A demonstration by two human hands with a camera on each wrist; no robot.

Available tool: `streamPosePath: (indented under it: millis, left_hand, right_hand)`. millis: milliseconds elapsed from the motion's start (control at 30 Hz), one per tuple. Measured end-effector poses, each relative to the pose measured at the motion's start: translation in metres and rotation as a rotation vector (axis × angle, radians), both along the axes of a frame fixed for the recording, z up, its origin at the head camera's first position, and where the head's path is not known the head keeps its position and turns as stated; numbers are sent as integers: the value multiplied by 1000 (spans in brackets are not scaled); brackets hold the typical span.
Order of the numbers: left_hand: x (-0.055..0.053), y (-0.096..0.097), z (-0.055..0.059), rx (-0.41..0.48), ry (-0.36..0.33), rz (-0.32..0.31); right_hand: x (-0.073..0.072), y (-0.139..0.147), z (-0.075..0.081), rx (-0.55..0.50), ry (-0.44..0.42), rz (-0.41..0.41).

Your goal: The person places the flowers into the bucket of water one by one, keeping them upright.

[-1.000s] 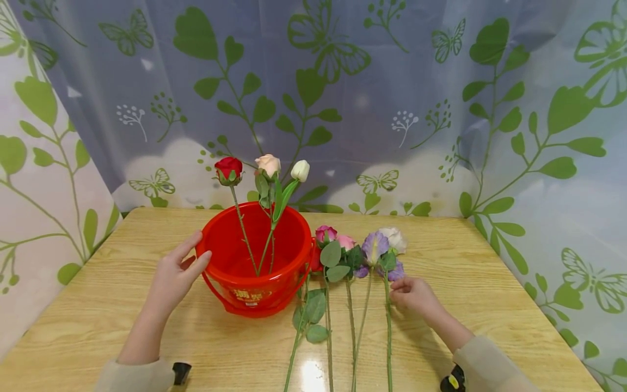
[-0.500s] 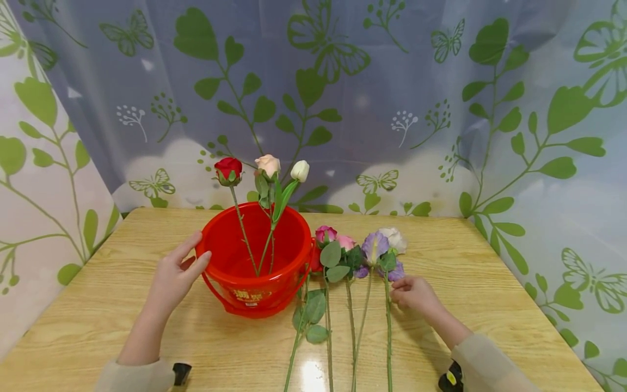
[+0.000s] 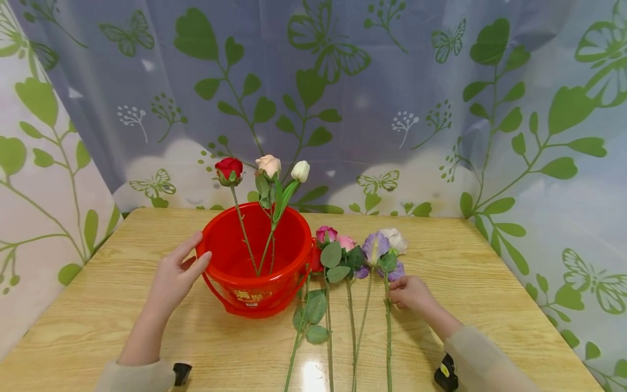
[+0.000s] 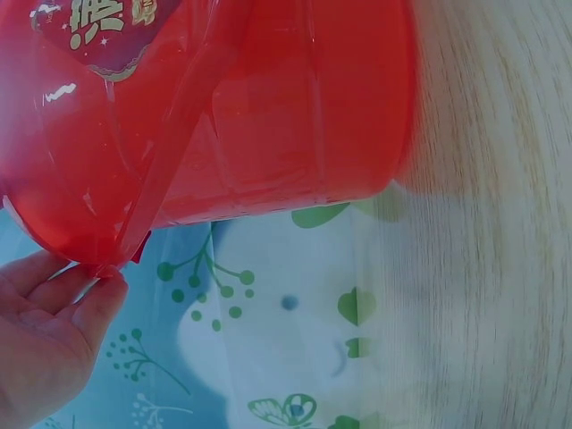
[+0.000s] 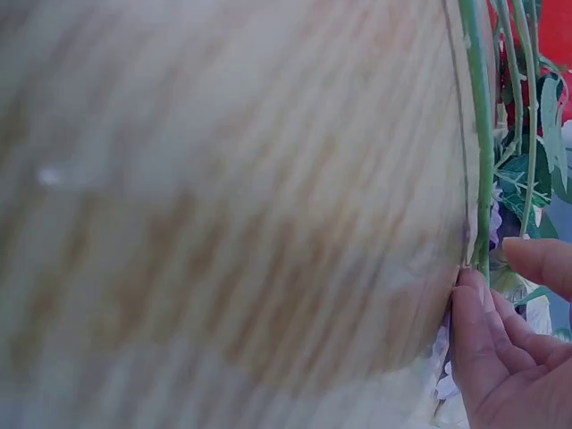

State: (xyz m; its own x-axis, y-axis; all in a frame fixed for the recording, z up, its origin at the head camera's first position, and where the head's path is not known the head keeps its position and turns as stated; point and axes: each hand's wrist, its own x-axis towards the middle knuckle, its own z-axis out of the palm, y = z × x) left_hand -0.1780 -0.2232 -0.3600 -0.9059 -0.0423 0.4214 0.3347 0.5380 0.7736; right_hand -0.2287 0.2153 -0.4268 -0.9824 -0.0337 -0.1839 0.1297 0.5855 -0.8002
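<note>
My left hand (image 3: 172, 277) holds the left rim of a red plastic bucket (image 3: 264, 296), thumb outside; in the left wrist view its fingertips pinch the edge by the handle's end. A red rose (image 3: 228, 171), a pale peach rose (image 3: 268, 165) and a white tulip (image 3: 300, 171) stand tilted in the bucket. My right hand (image 3: 413, 295) is at the rightmost green stem (image 3: 389, 343), which runs up toward a white flower (image 3: 394, 240). In the right wrist view, fingertips touch this stem (image 5: 483, 170) while the thumb stays slightly apart from it.
Right of the bucket lie a magenta rose (image 3: 325, 234), a pink flower (image 3: 346, 243) and a purple iris (image 3: 375, 247), stems toward me. Part of a red bloom (image 3: 316, 260) shows beside the bucket. A patterned curtain (image 3: 343, 109) hangs behind the wooden table (image 3: 470, 261).
My right hand and sleeve have shifted slightly left, closer to the stem. My left hand, the bucket and the flowers stay in place.
</note>
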Motion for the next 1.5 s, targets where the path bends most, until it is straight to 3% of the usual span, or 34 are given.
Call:
streamPosePath:
  millis: [700,900,1133,1500]
  left_hand:
    - [-1,-1,-1,7,-4,-5]
    - [-1,-1,-1,7,-5,-5]
    - [-1,-1,-2,9,-2,-6]
    - [-2,-1,-2,8,11,-10]
  right_hand:
    - [-9,-6,-5,120,17,-47]
    - [-10,-5,-5,66,-6,-78]
    - [-6,-3,-4,-73,-3,-92]
    - [-2,3,9,-246,2,-131]
